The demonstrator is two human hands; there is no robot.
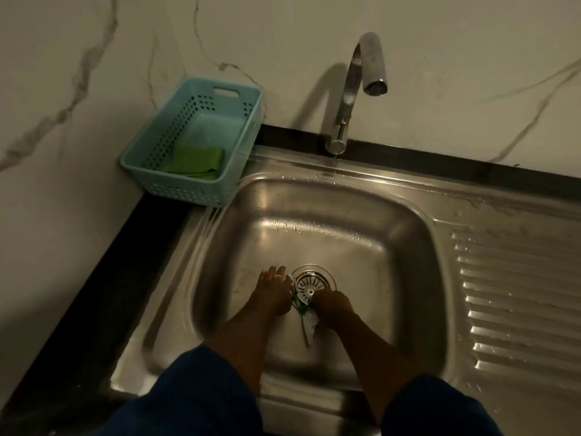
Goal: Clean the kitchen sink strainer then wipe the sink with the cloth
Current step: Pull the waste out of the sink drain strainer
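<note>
A round metal strainer (309,284) is tilted up out of the drain at the bottom of the steel sink (314,215). My right hand (333,305) grips the strainer's near edge. My left hand (273,289) lies just left of it, fingers fairly straight, touching bits of green and white food waste (303,309) beside the drain. A pale scrap (309,330) lies on the sink floor between my wrists. A folded green cloth (198,163) rests in the blue basket (157,146).
The blue perforated basket sits at the sink's back left corner against the marble wall. A curved chrome tap (355,86) rises behind the basin. A ribbed draining board (518,303) runs along the right. Water drops dot the basin.
</note>
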